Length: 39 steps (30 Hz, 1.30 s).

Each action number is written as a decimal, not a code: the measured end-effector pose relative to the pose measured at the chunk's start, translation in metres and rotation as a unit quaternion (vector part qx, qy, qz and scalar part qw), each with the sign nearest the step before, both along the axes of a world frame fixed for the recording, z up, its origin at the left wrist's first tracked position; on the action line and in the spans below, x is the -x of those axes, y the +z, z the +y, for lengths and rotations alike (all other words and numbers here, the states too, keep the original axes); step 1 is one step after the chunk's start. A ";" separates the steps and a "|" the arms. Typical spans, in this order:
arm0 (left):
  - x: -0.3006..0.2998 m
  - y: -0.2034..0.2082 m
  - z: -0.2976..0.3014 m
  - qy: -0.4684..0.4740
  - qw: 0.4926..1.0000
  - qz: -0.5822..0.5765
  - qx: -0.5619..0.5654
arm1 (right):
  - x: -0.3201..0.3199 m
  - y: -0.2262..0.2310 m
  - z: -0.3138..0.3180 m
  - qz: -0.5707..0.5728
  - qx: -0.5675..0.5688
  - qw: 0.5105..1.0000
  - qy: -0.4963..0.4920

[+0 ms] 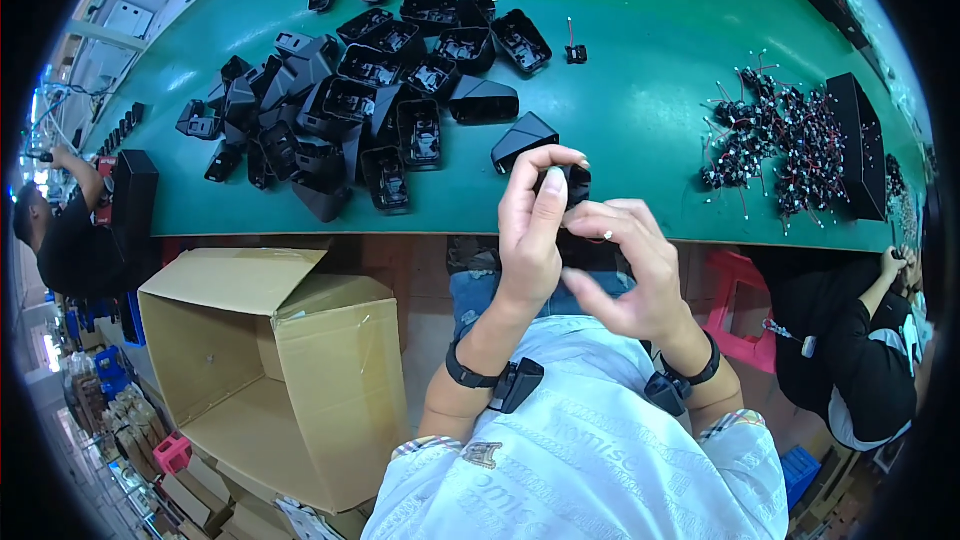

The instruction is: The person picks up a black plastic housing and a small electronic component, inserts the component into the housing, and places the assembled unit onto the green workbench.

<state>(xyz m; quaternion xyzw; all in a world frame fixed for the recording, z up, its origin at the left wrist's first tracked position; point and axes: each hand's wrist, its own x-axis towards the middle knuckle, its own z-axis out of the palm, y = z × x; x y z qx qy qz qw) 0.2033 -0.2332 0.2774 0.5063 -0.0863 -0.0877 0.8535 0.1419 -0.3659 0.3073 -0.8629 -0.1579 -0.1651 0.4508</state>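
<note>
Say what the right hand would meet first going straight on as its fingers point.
Most likely the black part in the left hand; the right hand looks very near or touching it, though depth is unclear.

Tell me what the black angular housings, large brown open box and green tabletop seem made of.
The black angular housings look like satin plastic, given their thin walls and soft highlights. The large brown open box looks like matte cardboard, given its creased flaps. The green tabletop is semi-gloss, reflecting light; rubber matting or laminate, hard to tell.
</note>
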 end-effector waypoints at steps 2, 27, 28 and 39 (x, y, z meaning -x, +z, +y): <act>-0.001 -0.004 0.005 -0.012 1.000 0.008 0.012 | 0.006 -0.002 0.007 0.009 0.001 1.000 -0.009; -0.009 -0.002 0.010 -0.080 0.967 -0.226 -0.088 | 0.001 -0.041 -0.024 0.298 -0.644 0.702 0.060; -0.007 0.001 0.014 -0.090 0.969 -0.213 -0.087 | 0.000 -0.040 -0.019 0.299 -0.656 0.690 0.069; 0.001 -0.001 -0.007 -0.059 0.966 -0.245 -0.055 | 0.022 -0.035 -0.039 0.304 -0.572 0.761 0.029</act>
